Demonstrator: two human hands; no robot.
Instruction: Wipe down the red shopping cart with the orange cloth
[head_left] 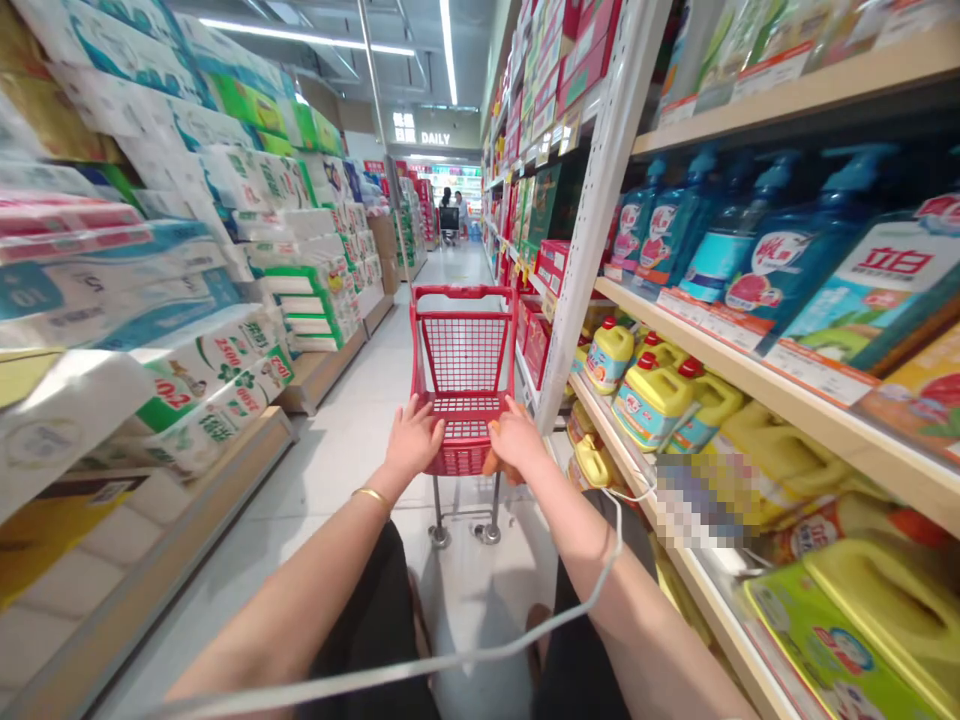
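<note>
A red plastic shopping cart [465,350] with grid panels stands directly in front of me. At the left of its near end, my left hand [412,440] holds on with the thumb inward and the fingers lying forward over the edge; a gold-coloured bangle circles that wrist. On the opposite side, my right hand [519,440] is closed on the cart's edge. Something orange-brown shows beneath the right hand, and I cannot make out what it is. Both palms and the edge under them are hidden. Below the basket, small wheels [487,533] touch the floor.
Stacked tissue packs [217,375] line a low wooden platform [225,480] on the left. Close on the right, a shelf [750,350] carries blue pump bottles [776,250] and yellow jugs [652,400]. A white cable [525,635] crosses before my legs. People and a dark chair [449,218] appear far down the aisle.
</note>
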